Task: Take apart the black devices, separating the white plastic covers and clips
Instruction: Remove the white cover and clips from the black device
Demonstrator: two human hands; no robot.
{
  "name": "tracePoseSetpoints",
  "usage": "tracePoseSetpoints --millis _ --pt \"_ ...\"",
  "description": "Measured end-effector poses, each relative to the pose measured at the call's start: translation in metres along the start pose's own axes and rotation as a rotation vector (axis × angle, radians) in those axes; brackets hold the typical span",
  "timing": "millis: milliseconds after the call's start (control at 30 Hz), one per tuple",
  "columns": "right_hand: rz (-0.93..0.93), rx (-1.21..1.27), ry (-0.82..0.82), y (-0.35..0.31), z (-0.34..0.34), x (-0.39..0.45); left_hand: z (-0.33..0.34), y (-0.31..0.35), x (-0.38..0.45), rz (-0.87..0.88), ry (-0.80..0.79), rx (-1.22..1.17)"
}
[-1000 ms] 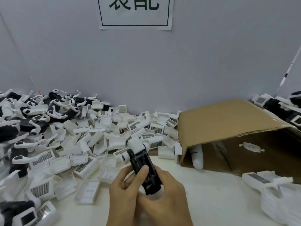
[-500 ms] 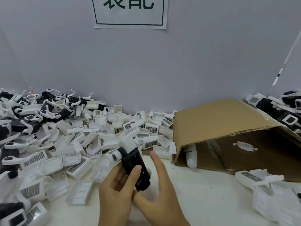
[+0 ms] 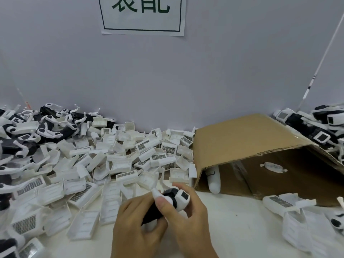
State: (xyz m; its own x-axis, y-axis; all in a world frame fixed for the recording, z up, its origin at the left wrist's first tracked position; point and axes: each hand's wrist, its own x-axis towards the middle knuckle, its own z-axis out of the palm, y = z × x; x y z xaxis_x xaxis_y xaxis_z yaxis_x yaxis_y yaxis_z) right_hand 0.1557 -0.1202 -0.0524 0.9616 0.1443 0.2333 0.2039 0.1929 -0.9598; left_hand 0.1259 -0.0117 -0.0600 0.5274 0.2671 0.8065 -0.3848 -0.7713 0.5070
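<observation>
Both hands hold one black device low in the middle of the view, over the white table. Its white end piece points up and to the right. My left hand grips the black body from the left and below. My right hand curls round the device's upper end, thumb across the white part near the black ring. Much of the black body is hidden by my fingers. A heap of separated white plastic covers lies behind and to the left. Black devices with white clips are piled at the far left.
A cardboard box lies on its side at right, open toward me, with a white part at its mouth. More assembled devices are stacked behind it. White pieces lie at the lower right. A wall with a paper sign closes the back.
The device was turned from pointing up-left to pointing up-right. My right hand, open beside it half a second ago, has closed round its upper end.
</observation>
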Motion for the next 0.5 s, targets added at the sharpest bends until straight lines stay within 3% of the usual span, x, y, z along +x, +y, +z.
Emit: tracePoseSetpoints --millis 67,300,433,500 --pt "-0.010 -0.036 0.060 -0.002 0.000 0.000 0.001 -0.002 0.000 0.096 -0.012 0.086" --pt "0.030 -0.071 0.152 -0.005 0.001 0.002 0.010 -0.007 -0.002 0.137 0.021 0.375" --pt "0.005 -0.049 0.112 -0.008 0.004 0.001 0.010 -0.006 -0.002 0.118 0.177 0.289" --pt "-0.022 -0.021 0.078 -0.009 0.005 0.001 0.006 -0.001 -0.001 0.024 0.261 0.135"
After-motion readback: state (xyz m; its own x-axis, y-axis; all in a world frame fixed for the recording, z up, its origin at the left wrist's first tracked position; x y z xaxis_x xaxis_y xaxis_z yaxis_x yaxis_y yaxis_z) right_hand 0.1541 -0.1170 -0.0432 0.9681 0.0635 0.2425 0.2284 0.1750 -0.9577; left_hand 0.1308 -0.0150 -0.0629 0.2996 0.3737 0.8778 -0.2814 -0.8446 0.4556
